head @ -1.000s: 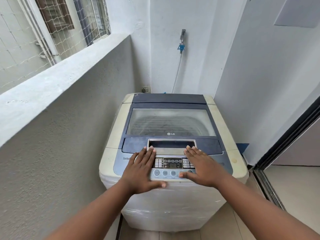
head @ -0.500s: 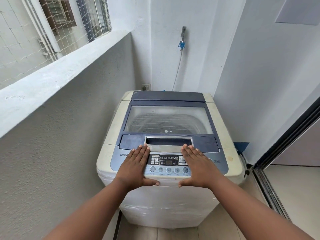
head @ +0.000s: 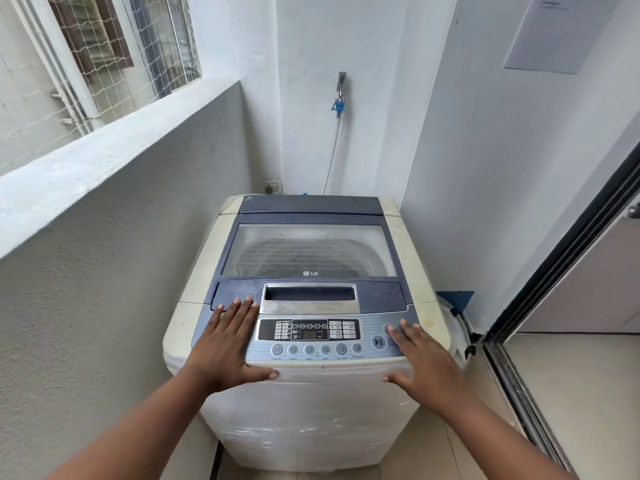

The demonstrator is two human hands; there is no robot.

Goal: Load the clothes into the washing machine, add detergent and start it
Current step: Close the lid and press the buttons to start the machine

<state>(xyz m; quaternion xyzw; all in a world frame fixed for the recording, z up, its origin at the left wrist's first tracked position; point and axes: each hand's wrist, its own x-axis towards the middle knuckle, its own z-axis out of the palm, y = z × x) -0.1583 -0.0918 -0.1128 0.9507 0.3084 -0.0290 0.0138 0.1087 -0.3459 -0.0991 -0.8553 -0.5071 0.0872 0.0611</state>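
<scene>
Head view: both hands lie flat and spread, holding nothing, on the near edge of the washer [head: 311, 420]. Left hand [head: 230, 344] sits left of the control panel [head: 308, 336], right hand [head: 420, 358] at its right end. Farther, the lid [head: 308, 251] is shut. Beyond it, a hose [head: 332, 157] hangs on the far wall.
</scene>
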